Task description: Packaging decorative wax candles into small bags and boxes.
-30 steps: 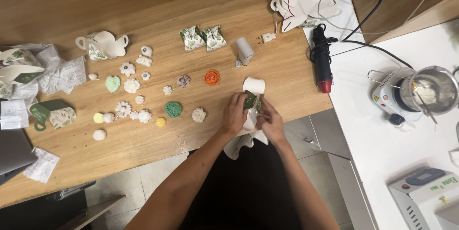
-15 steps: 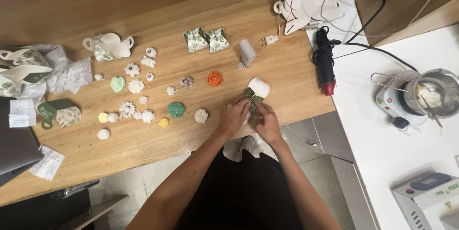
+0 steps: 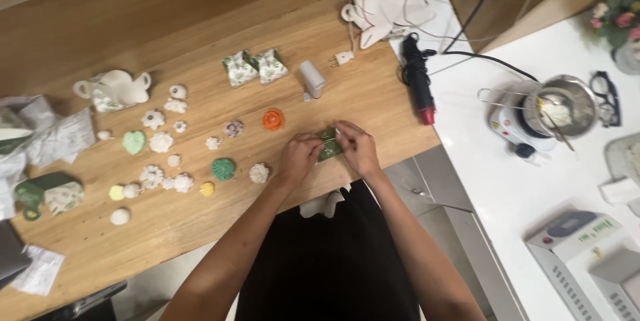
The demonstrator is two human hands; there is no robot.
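- Two finished green-patterned pouches [image 3: 253, 68] lie side by side at the far middle of the wooden tabletop [image 3: 200, 21]; a third, the small green pouch [image 3: 328, 145], sits between the hands near the front edge.
- One orange rosette [image 3: 273, 119] lies just left of the hands, one green round piece [image 3: 223, 169] nearer the edge, and one pale green heart [image 3: 134, 142] further left.
- Roughly a dozen small white and cream flower shapes [image 3: 160, 142] are scattered between the heart and the hands; the exact count is hard to tell at this size.
- One white teapot-shaped piece [image 3: 113, 89] stands at the left, one green cup-shaped piece [image 3: 41, 194] below it, with crumpled wrappers [image 3: 57, 136] beside it.
- One small white cylinder [image 3: 311, 78] lies right of the two pouches.
- Left hand [image 3: 298, 157]: narrow grip, fingertips pinched on the left side of the small green pouch.
- Right hand [image 3: 358, 148]: narrow grip, fingers closed on the pouch's right side and top; both hands hold it just above the tabletop.
- One black glue gun with a red tip [image 3: 419, 81] lies at the tabletop's right end, its cord running off behind.
- To the right a white counter [image 3: 507, 188] carries one metal pot on a small heater [image 3: 557, 108], one pair of glasses [image 3: 607, 98] and a white device [image 3: 587, 248].
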